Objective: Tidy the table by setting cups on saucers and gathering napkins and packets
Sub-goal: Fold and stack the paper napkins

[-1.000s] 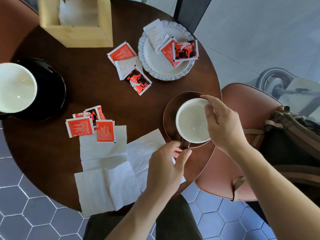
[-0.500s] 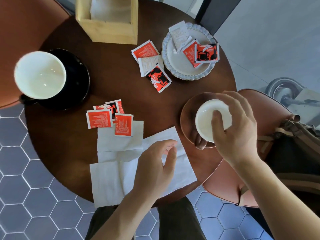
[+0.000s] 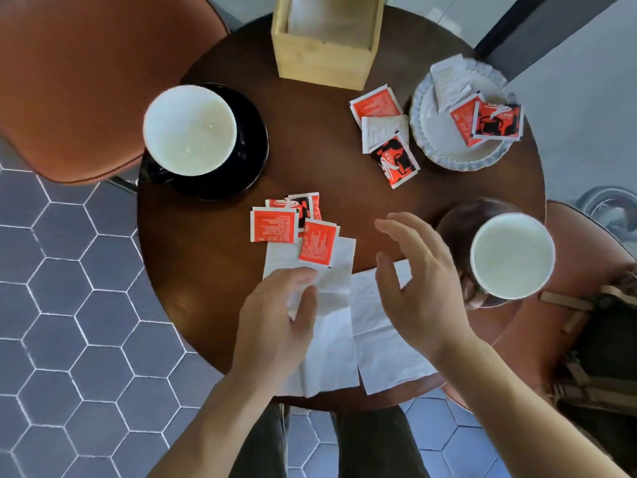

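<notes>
White napkins (image 3: 339, 343) lie spread at the near edge of the round dark table (image 3: 310, 174). My left hand (image 3: 275, 319) rests on them, fingers apart, holding nothing. My right hand (image 3: 418, 288) hovers open over the right napkin (image 3: 382, 360), just left of a white cup (image 3: 512, 256) standing on a brown saucer (image 3: 455, 222). Another white cup (image 3: 190, 130) stands on a black saucer (image 3: 248, 146) at the left. Red packets (image 3: 293, 224) lie beside the napkins. More packets (image 3: 387, 132) lie mid-table and on a white plate (image 3: 437, 132).
A wooden napkin box (image 3: 324, 60) stands at the table's far edge. Brown chairs sit at the far left (image 3: 86, 81) and at the right (image 3: 568, 229), the right one carrying a bag (image 3: 606, 339). Grey hexagon floor tiles surround the table.
My right hand has let go of the white cup on the brown saucer and moved left over the napkins. My left hand has moved onto the napkins. The view has shifted left.
</notes>
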